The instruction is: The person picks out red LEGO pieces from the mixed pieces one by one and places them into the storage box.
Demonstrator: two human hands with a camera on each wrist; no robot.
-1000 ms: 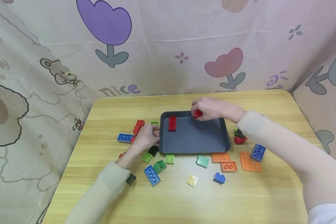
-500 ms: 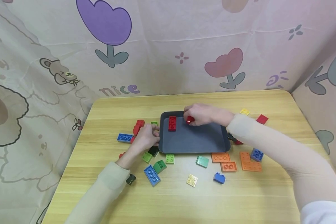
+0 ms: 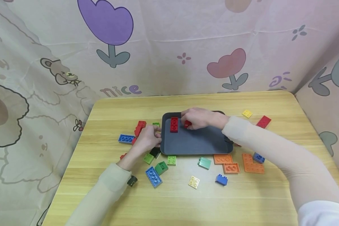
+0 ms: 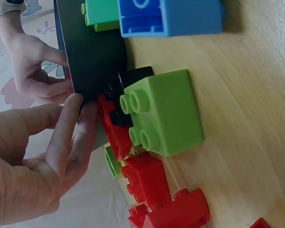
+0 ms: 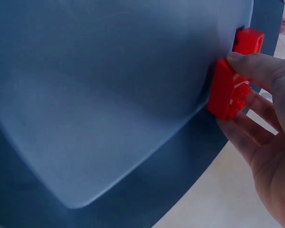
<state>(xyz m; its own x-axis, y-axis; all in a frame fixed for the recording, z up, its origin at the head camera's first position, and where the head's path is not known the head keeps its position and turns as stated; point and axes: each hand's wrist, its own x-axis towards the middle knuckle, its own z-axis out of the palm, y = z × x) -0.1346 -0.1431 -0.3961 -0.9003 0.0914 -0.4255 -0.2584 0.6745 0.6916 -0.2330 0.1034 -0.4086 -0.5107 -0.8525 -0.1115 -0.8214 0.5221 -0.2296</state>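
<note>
A dark grey tray [image 3: 196,141] lies on the wooden table. At its left rim is my left hand [image 3: 147,137], which holds the edge between its fingers. My right hand [image 3: 199,118] is over the far part of the tray and pinches a red toy brick [image 5: 222,88] between thumb and fingertips, low against the tray's far side. Beside that brick, a red brick [image 3: 174,124] lies in the tray with its hollow underside up. The right hand hides much of the held brick in the head view.
Left of the tray are red bricks [image 4: 149,178], a lime brick [image 4: 173,114] and a blue brick [image 3: 126,139]. Orange pieces [image 3: 252,164], a teal brick [image 3: 204,163] and a cream piece [image 3: 193,181] lie in front and right. A yellow piece [image 3: 247,113] sits at the back right.
My right hand has moved left along the tray's far side with the red brick, closer to the brick lying there. The left hand stays at the rim.
</note>
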